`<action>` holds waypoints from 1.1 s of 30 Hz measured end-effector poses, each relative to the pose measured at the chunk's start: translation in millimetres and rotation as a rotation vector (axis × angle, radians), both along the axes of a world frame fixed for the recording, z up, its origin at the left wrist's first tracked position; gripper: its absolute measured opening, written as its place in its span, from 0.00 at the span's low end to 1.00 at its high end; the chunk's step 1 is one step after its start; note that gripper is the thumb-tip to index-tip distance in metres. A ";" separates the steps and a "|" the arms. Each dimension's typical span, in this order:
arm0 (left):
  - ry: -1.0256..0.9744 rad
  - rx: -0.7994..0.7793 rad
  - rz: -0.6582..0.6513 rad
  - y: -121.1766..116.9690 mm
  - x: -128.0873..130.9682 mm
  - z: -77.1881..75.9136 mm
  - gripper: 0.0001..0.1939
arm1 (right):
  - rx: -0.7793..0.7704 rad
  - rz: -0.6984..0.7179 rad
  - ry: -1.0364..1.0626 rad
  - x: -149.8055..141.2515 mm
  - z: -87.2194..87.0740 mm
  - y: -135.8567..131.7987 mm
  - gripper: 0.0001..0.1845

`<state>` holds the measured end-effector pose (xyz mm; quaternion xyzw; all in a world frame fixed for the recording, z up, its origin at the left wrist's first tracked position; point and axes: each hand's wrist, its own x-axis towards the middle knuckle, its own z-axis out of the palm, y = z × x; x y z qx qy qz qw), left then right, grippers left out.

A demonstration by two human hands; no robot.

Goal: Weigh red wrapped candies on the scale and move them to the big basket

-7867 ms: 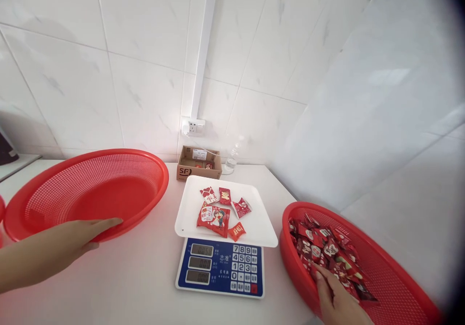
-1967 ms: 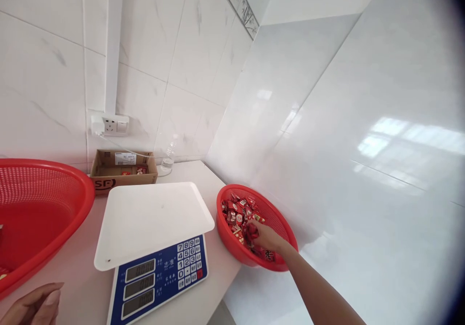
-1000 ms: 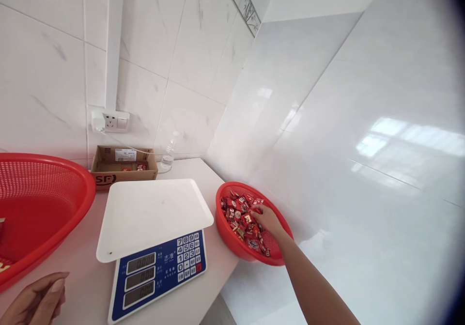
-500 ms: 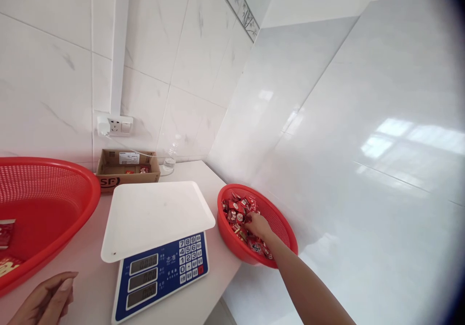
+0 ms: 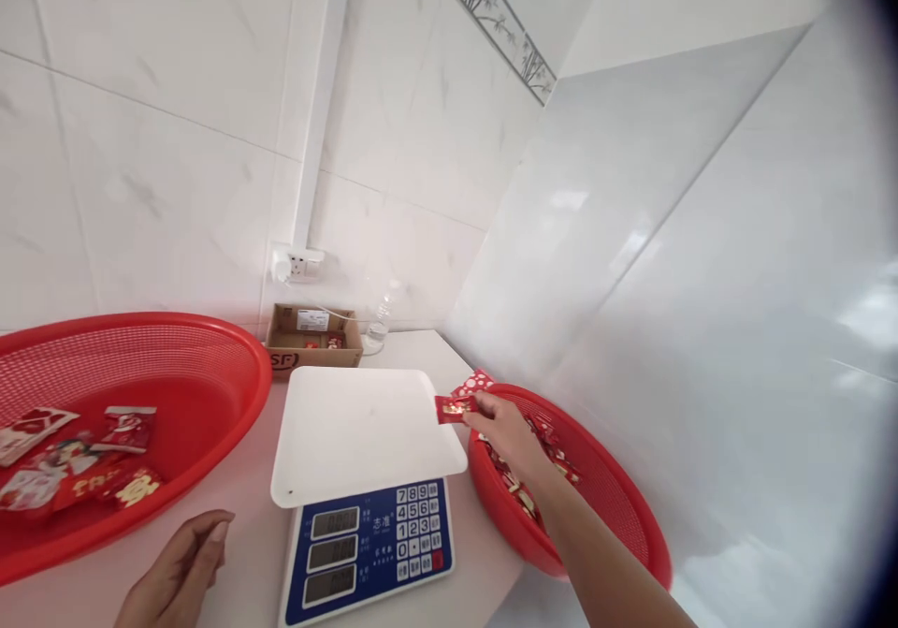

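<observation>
and here's the right hand, thumb and fingers closed on a small red packet by its near end, the free end poking out just over the edge of the white tray. behind the fingertips, a dotted packet, looks pinched in the same grip, though the fingers hide how. below the grip sits the basket with more packets heaped in it; down and left of the grip, the scale carries that tray.

how will it handle? light, i'd say, next to no weight, with a thin glossy wrapper that could slide against its neighbour, so two in one pinch is a looser business than one. the filling may be firm or crumbly, can't tell; a gentle squeeze on the flat end seam looks the safe hold, sparing the middle.

well left of the grip, the left hand, fingers curled, nothing seen in it, can't tell whether it's closed.
</observation>
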<state>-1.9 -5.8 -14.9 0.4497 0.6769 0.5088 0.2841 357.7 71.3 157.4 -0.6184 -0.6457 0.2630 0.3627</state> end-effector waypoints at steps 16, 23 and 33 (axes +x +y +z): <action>-0.204 -0.113 -0.120 -5.1 4.2 15.9 0.31 | -0.230 0.286 0.057 -76.3 -20.5 28.0 0.11; -0.133 -0.116 -0.123 -7.7 5.9 20.5 0.33 | -0.245 0.177 -0.123 -63.6 -25.2 25.4 0.23; -0.114 -0.130 -0.121 -5.0 3.8 14.8 0.34 | -0.173 0.279 -0.138 -70.5 -31.2 24.9 0.17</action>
